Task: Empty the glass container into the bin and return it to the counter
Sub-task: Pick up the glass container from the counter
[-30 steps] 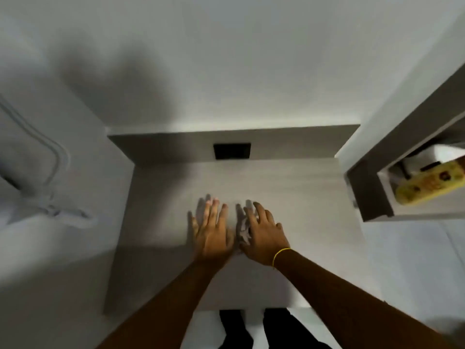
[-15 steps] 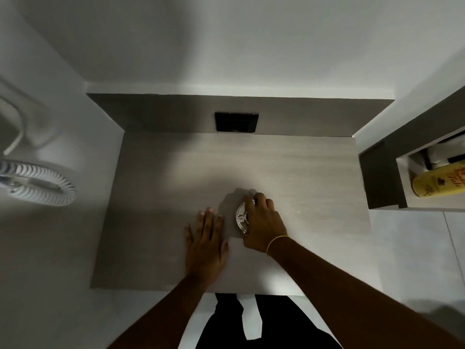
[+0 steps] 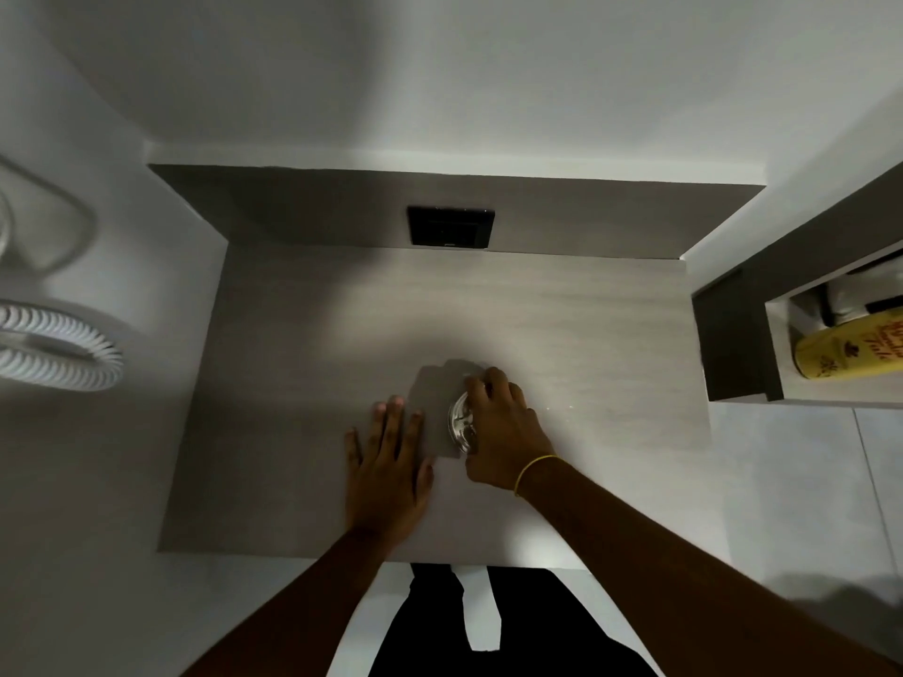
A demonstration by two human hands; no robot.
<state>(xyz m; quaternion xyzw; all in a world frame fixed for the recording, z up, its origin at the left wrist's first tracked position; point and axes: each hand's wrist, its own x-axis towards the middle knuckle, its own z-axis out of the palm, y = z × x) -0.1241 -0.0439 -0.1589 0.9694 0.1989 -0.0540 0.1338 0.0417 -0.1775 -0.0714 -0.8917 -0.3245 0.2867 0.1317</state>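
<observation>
The right hand [image 3: 503,427] closes around the glass container [image 3: 462,422] near the counter's [image 3: 586,334] front edge — probably to lift it — while the left hand [image 3: 386,461] lies flat, fingers spread, beside it.

The right hand [image 3: 498,427] curls over a small clear glass container [image 3: 462,422] standing on the pale bench [image 3: 586,344], its grip closed around the glass from the right side. The left hand [image 3: 388,461] lies flat on the bench just beside it, fingers spread. A black socket plate [image 3: 450,227] sits in the back panel. A yellow bottle [image 3: 850,344] lies in the side shelf [image 3: 777,354] at right.
</observation>
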